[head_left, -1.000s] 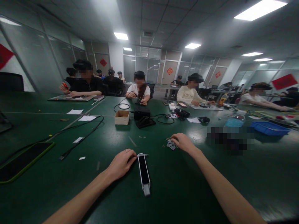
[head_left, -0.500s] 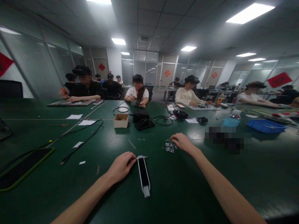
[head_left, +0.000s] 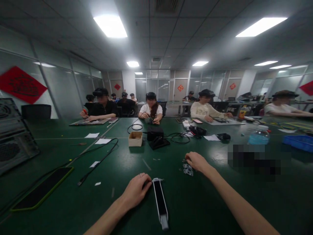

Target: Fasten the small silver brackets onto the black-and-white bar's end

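Note:
My left hand (head_left: 139, 189) rests on the green table with its fingers curled together. Its fingertips touch the upper left end of a long, narrow device (head_left: 160, 200) with a dark face, a white frame and a pale block at its near end. A thin bar lies across the device's far end. To the right, my right hand (head_left: 197, 161) is closed, fingertips pointing down at a small cluster of grey metal pieces (head_left: 188, 170). Whatever lies between those fingertips is hidden.
A cardboard box (head_left: 135, 139) and a black case (head_left: 155, 133) stand ahead. A cable (head_left: 102, 160) and a green-edged black pad (head_left: 42, 188) lie left. A bottle of blue liquid (head_left: 258, 137) and a blue tray (head_left: 298, 142) are right. Several people sit beyond.
The view has tilted up and turned left, so everything sits lower and further right. Relative to the table, both hands, the device and the metal pieces look nearly unmoved.

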The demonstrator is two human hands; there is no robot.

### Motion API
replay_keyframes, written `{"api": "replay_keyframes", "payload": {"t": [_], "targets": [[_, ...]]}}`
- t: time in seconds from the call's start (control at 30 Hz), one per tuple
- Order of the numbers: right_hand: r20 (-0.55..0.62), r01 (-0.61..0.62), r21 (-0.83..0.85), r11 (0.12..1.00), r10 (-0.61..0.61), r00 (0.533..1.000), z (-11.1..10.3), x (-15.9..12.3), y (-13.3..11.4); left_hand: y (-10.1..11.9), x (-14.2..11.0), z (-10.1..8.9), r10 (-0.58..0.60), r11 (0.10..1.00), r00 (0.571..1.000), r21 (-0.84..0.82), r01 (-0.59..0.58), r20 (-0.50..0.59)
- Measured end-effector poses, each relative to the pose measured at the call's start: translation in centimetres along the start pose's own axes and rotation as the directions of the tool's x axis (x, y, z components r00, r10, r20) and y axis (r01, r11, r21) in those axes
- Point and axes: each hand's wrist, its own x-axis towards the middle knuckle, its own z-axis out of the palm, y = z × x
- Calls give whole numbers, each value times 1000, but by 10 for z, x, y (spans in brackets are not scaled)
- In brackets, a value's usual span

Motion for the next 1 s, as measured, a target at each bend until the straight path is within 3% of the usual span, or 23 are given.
{"api": "replay_keyframes", "payload": {"t": [0.27,0.7,1.0], "targets": [[28,-26,49,998,25,999,0,4,-8,4,-2,-1,-38,999,999,2,38,-7],[56,-52,45,998,49,997,8,4,7,3,-3,-1,-52,999,999,-8,52,4],[42,-37,14,999,36,998,-2,-4,6,1,-4,1,-50,999,999,-1,50,-10]]}}
